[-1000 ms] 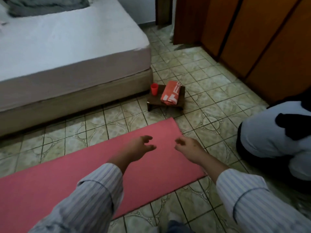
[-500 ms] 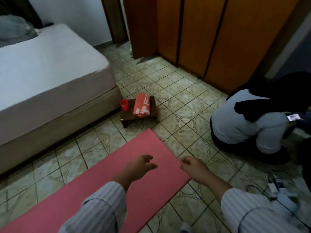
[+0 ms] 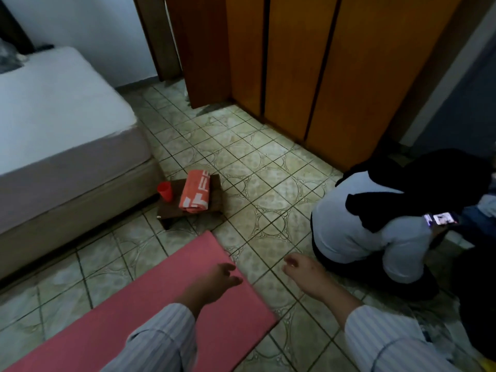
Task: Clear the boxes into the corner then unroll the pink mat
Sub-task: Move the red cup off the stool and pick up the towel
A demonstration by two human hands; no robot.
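Already flat on the tiled floor [image 3: 268, 167], the pink mat [image 3: 139, 318] runs off the bottom-left edge, so we can't see its far end. Our left hand [image 3: 214, 280] hovers over the mat's near corner, fingers relaxed & holding nothing; our right hand [image 3: 303, 272] hangs over bare tile just beside it, fingers loosely curled, empty too. Both sleeves are cut off by the frame. No boxes in view. Open tile lies btwn the mat, the bed [image 3: 61, 146] & wardrobe doors [image 3: 322, 76]. A low stool [image 3: 214, 194] w/ red cup [image 3: 165, 191] & folded orange towel [image 3: 194, 194] sits near the bed. Another person [image 3: 362, 224] crouches at right, partly hidden.
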